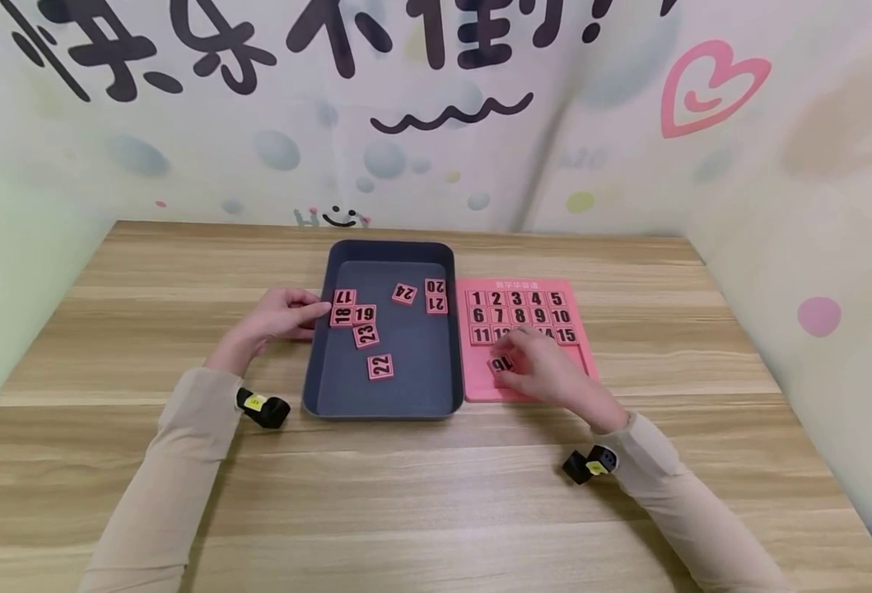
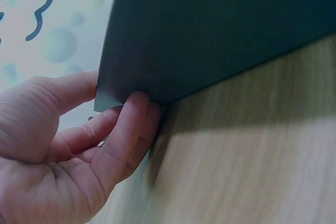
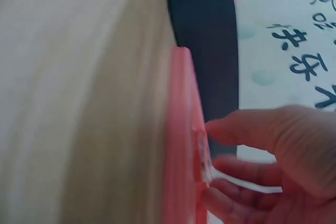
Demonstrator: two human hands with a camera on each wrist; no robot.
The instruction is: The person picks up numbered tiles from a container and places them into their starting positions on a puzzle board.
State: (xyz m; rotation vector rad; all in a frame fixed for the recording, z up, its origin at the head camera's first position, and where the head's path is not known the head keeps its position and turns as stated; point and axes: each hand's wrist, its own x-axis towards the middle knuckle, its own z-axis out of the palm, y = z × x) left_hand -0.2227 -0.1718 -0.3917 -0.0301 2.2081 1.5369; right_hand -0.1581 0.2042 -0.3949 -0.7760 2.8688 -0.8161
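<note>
My left hand [image 1: 276, 317] holds the left side of a dark blue-grey tray [image 1: 417, 350], thumb at its rim and fingers against the outer wall [image 2: 199, 35]. Inside lie several pink number tiles, among them 22 [image 1: 380, 366], 24 [image 1: 404, 294] and 19 [image 1: 365, 314]. Right of the tray is a pink number-puzzle board [image 1: 480, 387] with rows of tiles from 1 to 15, a few partly hidden by my fingers. Over its lower left part, my right hand [image 1: 543, 366] pinches tile 16 [image 1: 501, 364], which sits turned askew. The right wrist view shows thumb and fingertips at the board's face.
Tray and board stand side by side on a wood-grain table [image 1: 376, 494]. Behind it rises a wall sheet [image 1: 235, 177] with dark lettering and a pink heart [image 1: 713, 86]. A small black camera [image 1: 263, 408] hangs at the left wrist, another [image 1: 589, 464] at the right.
</note>
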